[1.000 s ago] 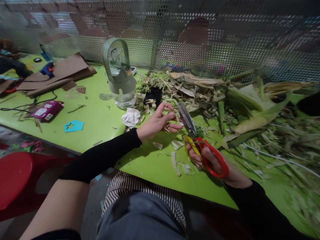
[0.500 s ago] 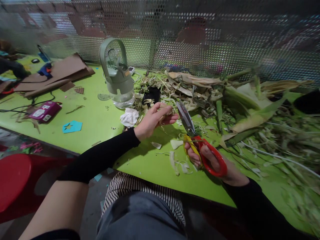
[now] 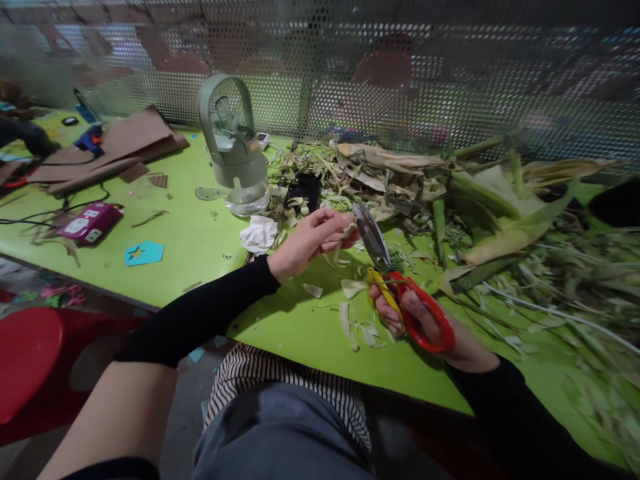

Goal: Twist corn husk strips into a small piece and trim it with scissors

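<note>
My right hand (image 3: 420, 327) grips the red and yellow handles of a pair of scissors (image 3: 395, 280), whose grey blades point up and away toward my left hand. My left hand (image 3: 310, 237) hovers just left of the blade tips, fingers pinched on a thin pale strip of corn husk (image 3: 340, 243) that dangles down. Cut husk scraps (image 3: 353, 317) lie on the green table (image 3: 200, 240) below both hands. A big heap of corn husks and stalks (image 3: 475, 200) spreads behind and to the right.
A pale green bladeless desk fan (image 3: 233, 143) stands behind my left hand, with a crumpled white tissue (image 3: 259, 235) in front of it. Cardboard sheets (image 3: 115, 147), a purple box (image 3: 90, 221) and a blue cutout (image 3: 145, 253) lie left. Perforated metal mesh backs the table. A red stool (image 3: 27, 357) sits lower left.
My left hand went from spread fingers to a pinch on a husk strip and rose a little toward the scissor tips. The right hand with the scissors barely moved.
</note>
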A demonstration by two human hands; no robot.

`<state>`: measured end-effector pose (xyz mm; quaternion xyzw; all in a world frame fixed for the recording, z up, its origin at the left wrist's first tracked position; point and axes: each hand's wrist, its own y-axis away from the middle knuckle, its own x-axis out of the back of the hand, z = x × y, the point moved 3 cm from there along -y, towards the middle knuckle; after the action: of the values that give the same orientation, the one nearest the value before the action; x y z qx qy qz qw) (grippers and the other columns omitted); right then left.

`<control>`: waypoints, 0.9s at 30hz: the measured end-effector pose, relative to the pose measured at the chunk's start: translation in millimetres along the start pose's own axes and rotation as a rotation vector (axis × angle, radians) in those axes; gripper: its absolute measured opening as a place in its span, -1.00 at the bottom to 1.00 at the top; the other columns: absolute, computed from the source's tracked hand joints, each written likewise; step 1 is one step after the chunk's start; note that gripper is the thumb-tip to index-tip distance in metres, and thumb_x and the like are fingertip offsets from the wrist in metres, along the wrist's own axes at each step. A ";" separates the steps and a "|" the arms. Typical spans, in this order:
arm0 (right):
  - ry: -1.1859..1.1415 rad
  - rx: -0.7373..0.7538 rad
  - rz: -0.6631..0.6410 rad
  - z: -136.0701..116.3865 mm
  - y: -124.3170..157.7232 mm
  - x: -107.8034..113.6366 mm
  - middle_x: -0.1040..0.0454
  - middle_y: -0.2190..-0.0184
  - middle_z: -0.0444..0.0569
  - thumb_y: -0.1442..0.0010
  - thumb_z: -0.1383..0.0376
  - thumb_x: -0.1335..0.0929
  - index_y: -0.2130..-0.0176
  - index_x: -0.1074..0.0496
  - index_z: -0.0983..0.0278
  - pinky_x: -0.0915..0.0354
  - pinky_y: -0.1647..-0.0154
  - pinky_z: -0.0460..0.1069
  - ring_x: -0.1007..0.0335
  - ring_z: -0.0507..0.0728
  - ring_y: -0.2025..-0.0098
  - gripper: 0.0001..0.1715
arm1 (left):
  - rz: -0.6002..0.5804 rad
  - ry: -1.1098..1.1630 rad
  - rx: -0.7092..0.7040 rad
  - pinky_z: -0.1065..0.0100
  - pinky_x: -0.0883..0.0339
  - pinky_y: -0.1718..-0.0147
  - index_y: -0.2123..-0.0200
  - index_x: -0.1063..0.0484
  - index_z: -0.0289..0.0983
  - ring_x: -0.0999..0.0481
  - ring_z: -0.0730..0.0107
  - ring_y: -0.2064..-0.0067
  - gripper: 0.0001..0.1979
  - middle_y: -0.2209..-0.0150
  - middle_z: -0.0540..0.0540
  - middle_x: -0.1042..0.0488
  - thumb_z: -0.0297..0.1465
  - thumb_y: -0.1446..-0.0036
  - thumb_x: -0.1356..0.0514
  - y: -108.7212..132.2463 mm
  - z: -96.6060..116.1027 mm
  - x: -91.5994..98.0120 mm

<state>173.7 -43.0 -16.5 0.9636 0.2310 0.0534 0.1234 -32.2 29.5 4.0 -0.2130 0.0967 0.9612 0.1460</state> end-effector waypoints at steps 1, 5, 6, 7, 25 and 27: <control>-0.002 -0.002 0.002 -0.5 -0.1 -0.4 -0.21 0.54 -0.21 -0.16 -0.35 -0.34 0.23 -0.33 0.18 -0.08 0.54 -0.03 -0.07 0.00 0.54 -0.32 | -0.007 -0.018 -0.010 0.44 -0.41 0.15 0.31 -0.30 -0.25 -0.44 0.64 0.40 -0.75 0.46 0.13 -0.38 -0.33 -0.20 -0.34 -0.3 0.1 0.0; 0.012 -0.015 0.014 -4.1 0.6 -2.5 -0.22 0.53 -0.19 -0.12 -0.37 -0.35 0.22 -0.35 0.18 -0.10 0.54 -0.02 -0.09 0.01 0.54 -0.29 | -0.049 -0.043 -0.058 0.49 -0.30 0.29 0.28 -0.34 -0.29 -0.40 0.67 0.41 -0.73 0.43 0.13 -0.41 -0.49 -0.06 -0.40 -3.5 -1.2 0.3; 0.016 -0.017 0.014 -4.6 1.2 -2.7 -0.22 0.53 -0.20 -0.11 -0.38 -0.35 0.20 -0.36 0.18 -0.10 0.54 -0.02 -0.08 0.01 0.54 -0.28 | -0.061 -0.040 -0.062 0.48 -0.30 0.29 0.28 -0.34 -0.29 -0.42 0.66 0.41 -0.73 0.43 0.13 -0.41 -0.51 -0.06 -0.39 -4.2 -1.9 0.4; 0.018 -0.018 0.011 -4.5 1.8 -2.5 -0.21 0.53 -0.20 -0.11 -0.38 -0.34 0.18 -0.36 0.18 -0.09 0.54 -0.02 -0.08 0.02 0.54 -0.27 | -0.072 -0.035 -0.066 0.48 -0.30 0.29 0.28 -0.34 -0.30 -0.44 0.65 0.40 -0.74 0.43 0.12 -0.42 -0.53 -0.06 -0.39 -4.7 -2.4 0.6; -0.067 0.133 -0.371 31.3 6.9 18.2 -0.23 0.40 -0.16 -0.34 -0.29 -0.15 -0.14 -0.38 0.16 -0.26 0.40 -0.03 -0.14 0.04 0.44 -0.26 | -0.050 -0.042 -0.270 0.30 -0.45 -0.02 0.01 -0.40 -0.22 -0.63 0.32 -0.01 -0.68 0.20 -0.01 -0.63 -0.51 -0.18 -0.32 -6.9 11.7 11.5; -0.065 0.122 -0.372 33.3 7.3 19.4 -0.23 0.40 -0.15 -0.33 -0.29 -0.16 -0.15 -0.37 0.18 -0.27 0.40 -0.02 -0.15 0.04 0.43 -0.24 | -0.098 -0.060 -0.265 0.25 -0.45 -0.05 -0.01 -0.40 -0.22 -0.64 0.30 -0.01 -0.67 0.17 -0.03 -0.63 -0.50 -0.19 -0.32 -6.4 10.8 11.3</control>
<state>199.4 -47.5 -45.7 0.9113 0.4037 -0.0153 0.0801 -44.0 40.9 7.8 -0.2058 -0.0462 0.9632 0.1663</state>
